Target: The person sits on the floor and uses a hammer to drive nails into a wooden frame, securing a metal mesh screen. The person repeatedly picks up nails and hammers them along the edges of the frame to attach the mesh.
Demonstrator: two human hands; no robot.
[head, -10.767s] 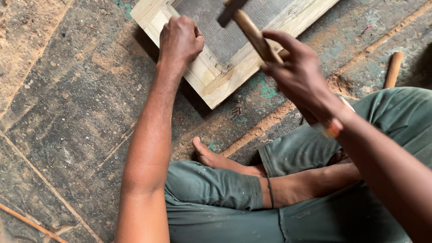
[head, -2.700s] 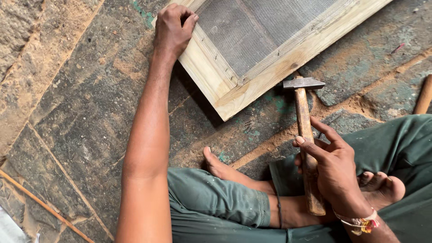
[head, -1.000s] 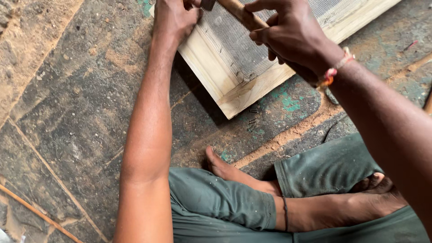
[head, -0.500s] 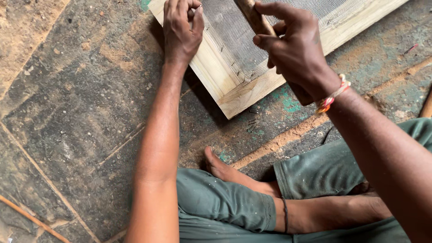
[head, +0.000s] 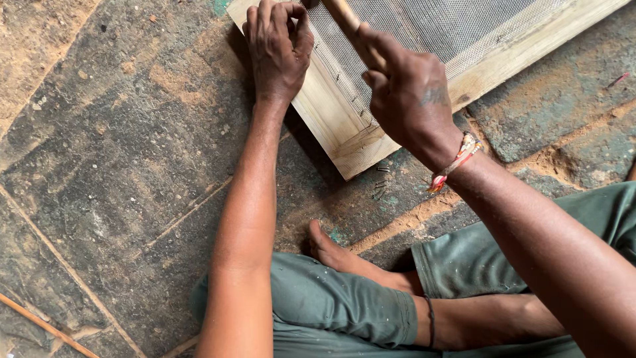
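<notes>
Left hand (head: 278,50) presses flat, fingers bunched, on the wooden frame (head: 331,116) lying on the stone floor (head: 132,166) at far centre, while right hand (head: 407,99) has its grip closed around a wooden handle (head: 341,13) over the mesh (head: 424,26).

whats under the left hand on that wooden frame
The left hand lies flat on the wooden frame, at the edge of the wire mesh, where small nails run in a row. Whatever lies directly beneath the palm is covered.
</notes>
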